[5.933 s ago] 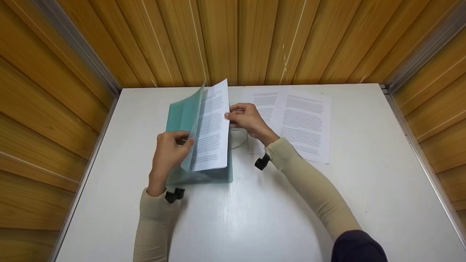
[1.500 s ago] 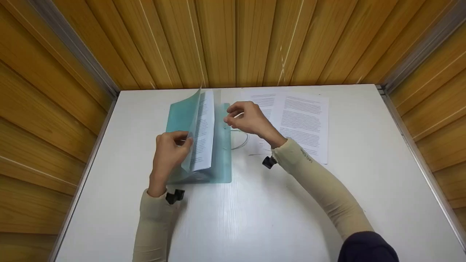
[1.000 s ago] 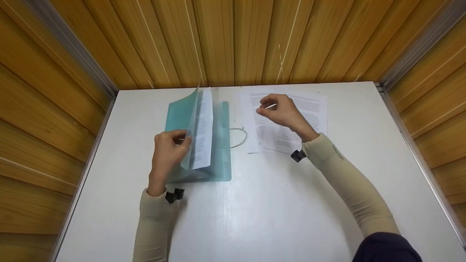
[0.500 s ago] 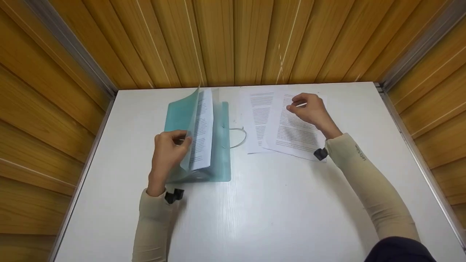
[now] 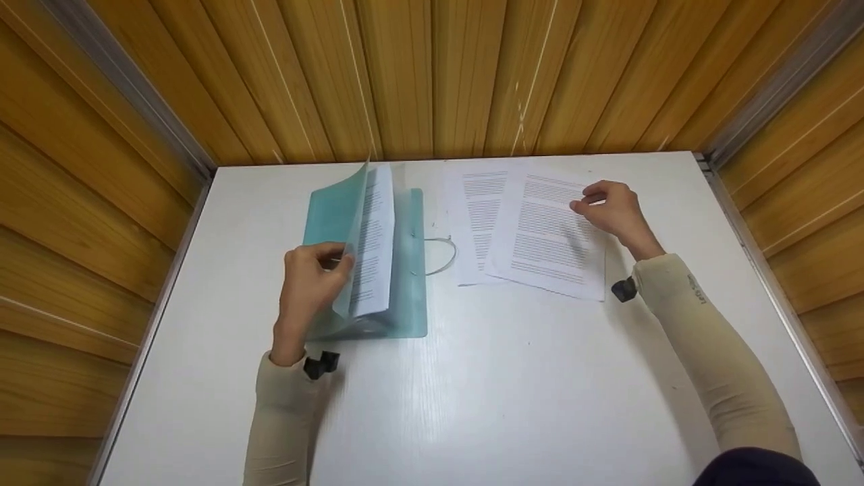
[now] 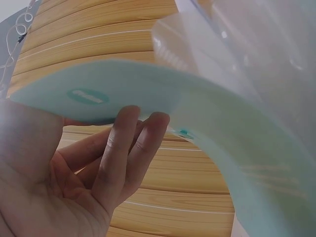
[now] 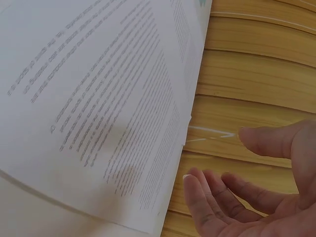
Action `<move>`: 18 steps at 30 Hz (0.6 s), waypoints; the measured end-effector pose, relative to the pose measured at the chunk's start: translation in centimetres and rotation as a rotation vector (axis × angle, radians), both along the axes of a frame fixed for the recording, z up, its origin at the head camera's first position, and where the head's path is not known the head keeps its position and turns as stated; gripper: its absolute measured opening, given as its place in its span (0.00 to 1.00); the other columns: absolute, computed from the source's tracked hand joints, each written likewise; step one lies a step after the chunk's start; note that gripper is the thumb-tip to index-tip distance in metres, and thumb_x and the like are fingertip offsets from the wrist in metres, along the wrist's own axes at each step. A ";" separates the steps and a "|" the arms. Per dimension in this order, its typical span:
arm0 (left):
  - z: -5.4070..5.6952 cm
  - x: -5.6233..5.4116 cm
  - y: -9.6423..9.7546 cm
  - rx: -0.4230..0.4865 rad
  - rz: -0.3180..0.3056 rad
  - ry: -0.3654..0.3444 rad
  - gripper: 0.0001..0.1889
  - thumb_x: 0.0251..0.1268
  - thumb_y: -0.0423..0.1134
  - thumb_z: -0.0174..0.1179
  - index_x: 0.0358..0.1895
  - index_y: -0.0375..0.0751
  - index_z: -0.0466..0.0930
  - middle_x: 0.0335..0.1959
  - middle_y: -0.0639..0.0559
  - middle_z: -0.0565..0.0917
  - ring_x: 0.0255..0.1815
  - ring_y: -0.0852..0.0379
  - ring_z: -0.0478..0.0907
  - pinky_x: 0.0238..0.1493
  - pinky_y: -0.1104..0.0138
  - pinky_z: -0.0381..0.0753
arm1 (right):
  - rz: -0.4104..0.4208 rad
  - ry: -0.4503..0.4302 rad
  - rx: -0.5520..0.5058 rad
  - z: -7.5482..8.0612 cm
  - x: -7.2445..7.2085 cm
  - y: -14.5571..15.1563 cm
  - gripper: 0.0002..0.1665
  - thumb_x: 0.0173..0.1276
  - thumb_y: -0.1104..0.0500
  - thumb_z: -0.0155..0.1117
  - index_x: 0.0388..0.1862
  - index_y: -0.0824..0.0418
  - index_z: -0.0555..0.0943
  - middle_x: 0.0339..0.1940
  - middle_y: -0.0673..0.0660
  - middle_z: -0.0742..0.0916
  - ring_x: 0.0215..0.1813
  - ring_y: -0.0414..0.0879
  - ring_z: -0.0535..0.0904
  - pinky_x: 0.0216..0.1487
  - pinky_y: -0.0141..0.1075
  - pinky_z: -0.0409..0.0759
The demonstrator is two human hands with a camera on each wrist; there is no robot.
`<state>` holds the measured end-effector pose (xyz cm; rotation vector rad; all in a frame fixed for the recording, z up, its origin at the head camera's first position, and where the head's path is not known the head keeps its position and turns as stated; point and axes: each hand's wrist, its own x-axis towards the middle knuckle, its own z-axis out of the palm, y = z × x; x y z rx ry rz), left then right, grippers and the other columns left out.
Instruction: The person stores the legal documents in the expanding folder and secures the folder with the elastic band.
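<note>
A translucent teal folder (image 5: 417, 304) stands partly opened on the table, its cover raised. Printed sheets (image 5: 375, 256) lean inside it behind the cover. My left hand (image 5: 312, 280) pinches the raised cover between thumb and fingers; in the left wrist view the cover (image 6: 148, 81) bends over the fingers. My right hand (image 5: 617, 212) hovers over the right edge of a loose printed sheet (image 5: 547, 236), holding nothing. In the right wrist view the right fingers (image 7: 200, 202) are loosely bent, with a gap to the thumb, apart from the paper (image 7: 98, 123).
Another printed sheet (image 5: 478, 223) lies partly under the loose one. A thin pale loop (image 5: 442, 256) sticks out from the folder's right edge. The white table (image 5: 472, 391) is bounded at the back and sides by wood-patterned walls (image 5: 466, 81).
Earlier my right hand held a printed sheet at the folder; that sheet now leans inside, released. The right hand has moved right over the loose sheets. My left hand keeps its hold on the cover.
</note>
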<state>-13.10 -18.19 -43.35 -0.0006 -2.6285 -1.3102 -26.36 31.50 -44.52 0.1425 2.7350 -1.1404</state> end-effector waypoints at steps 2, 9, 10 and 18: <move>0.0 0.0 0.0 0.000 0.000 -0.006 0.12 0.69 0.33 0.66 0.51 0.32 0.92 0.46 0.39 0.93 0.39 0.46 0.90 0.43 0.55 0.87 | -0.010 -0.008 0.005 -0.2 0.0 0.7 0.37 0.77 0.47 0.66 0.73 0.72 0.73 0.66 0.73 0.81 0.70 0.67 0.73 0.71 0.60 0.73; 0.1 0.0 0.1 -0.013 0.007 -0.012 0.13 0.69 0.34 0.66 0.51 0.32 0.92 0.45 0.39 0.93 0.39 0.46 0.89 0.42 0.57 0.86 | -0.049 -0.032 0.045 -1.5 -0.4 2.4 0.37 0.77 0.49 0.66 0.72 0.74 0.72 0.65 0.74 0.80 0.66 0.66 0.75 0.71 0.59 0.74; 0.1 0.0 0.1 -0.015 0.009 -0.008 0.13 0.69 0.34 0.66 0.51 0.32 0.92 0.45 0.39 0.93 0.39 0.46 0.89 0.42 0.57 0.87 | -0.051 -0.035 0.054 -1.8 -0.4 2.7 0.37 0.77 0.49 0.66 0.72 0.75 0.72 0.65 0.74 0.80 0.65 0.66 0.76 0.70 0.59 0.74; 0.2 -0.1 0.0 -0.006 0.013 -0.005 0.13 0.68 0.33 0.66 0.51 0.31 0.92 0.47 0.38 0.93 0.40 0.44 0.91 0.44 0.50 0.90 | -0.077 -0.072 0.090 -3.6 -0.2 3.4 0.38 0.75 0.52 0.68 0.72 0.78 0.71 0.64 0.76 0.79 0.60 0.66 0.76 0.67 0.56 0.76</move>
